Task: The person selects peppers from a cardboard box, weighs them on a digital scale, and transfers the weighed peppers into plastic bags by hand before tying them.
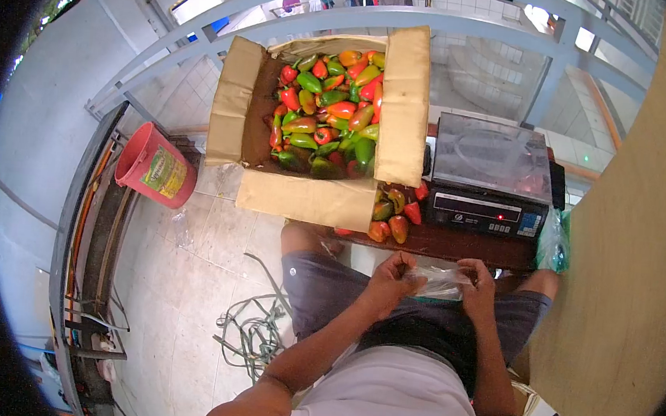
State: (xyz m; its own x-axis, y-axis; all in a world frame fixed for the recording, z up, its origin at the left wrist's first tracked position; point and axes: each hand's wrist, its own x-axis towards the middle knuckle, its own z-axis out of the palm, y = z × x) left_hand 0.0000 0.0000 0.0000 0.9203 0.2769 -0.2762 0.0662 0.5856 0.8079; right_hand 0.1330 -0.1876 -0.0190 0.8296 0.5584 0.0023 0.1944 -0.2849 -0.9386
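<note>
Between my two hands, just above my lap, a clear plastic bag (440, 282) is stretched out. My left hand (395, 279) pinches its left end, and my right hand (477, 285) grips the other end. In front of me a cardboard box (306, 198) with its flaps folded out holds many red, green and mixed-colour peppers (329, 106). Several loose peppers (397, 213) lie on the dark wooden bench by the box's near right corner. A digital weighing scale (488, 181) with a metal pan stands to the right of the box.
A red bucket (156, 164) with a yellow label stands left of the box. Tangled green strapping (253, 327) lies on the tiled floor. Beside the scale hangs a greenish plastic bag (554, 241). A grey railing (551, 69) runs behind, and a tan board (623, 293) rises at right.
</note>
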